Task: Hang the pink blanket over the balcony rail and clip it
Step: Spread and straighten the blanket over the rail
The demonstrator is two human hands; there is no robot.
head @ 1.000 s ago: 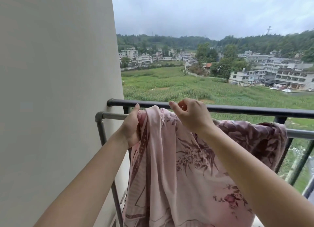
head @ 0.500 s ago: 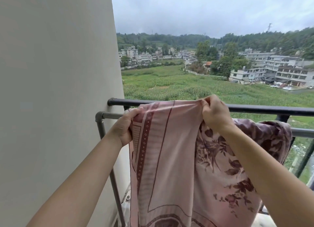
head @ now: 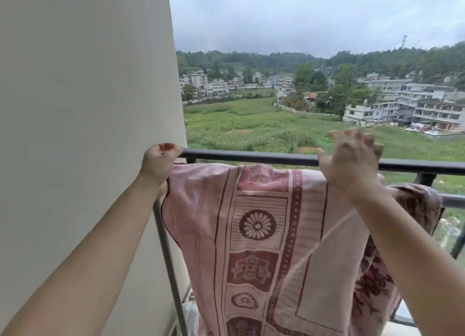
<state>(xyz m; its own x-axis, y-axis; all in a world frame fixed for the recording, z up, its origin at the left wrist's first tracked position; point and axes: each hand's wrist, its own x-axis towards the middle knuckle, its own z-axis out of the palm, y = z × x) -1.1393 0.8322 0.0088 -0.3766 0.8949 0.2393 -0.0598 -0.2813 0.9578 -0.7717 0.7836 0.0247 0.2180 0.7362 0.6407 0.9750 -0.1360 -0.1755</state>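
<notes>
Spreading a pink patterned blanket [head: 256, 222] along a balcony, a person works at the left end of the black metal balcony rail [head: 264, 158], hard against a pale plastered wall [head: 83, 109]. The blanket hangs in front of and just below that rail, its top edge running level from hand to hand, while its far right portion is bunched over a grey metal bar [head: 454, 201].

The left hand [head: 157, 168] has its fingers curled at the blanket's upper left corner, apparently gripping it. The right hand [head: 351, 164] is blurred, its fingers [head: 356, 140] splayed wide above the rail and holding nothing. No clip is in view.

The step looks like squaring the cloth before clipping. Done well, that means keeping the left corner anchored, sweeping the free hand rightwards to flatten the bunched part, and leaving even lengths on both sides so the weight does not drag it off.

Half a second earlier the right hand was clenched on the top edge, pulling it taut. It has since let go, and the blanket now lies wider and flatter, with more of its bordered panel showing.
</notes>
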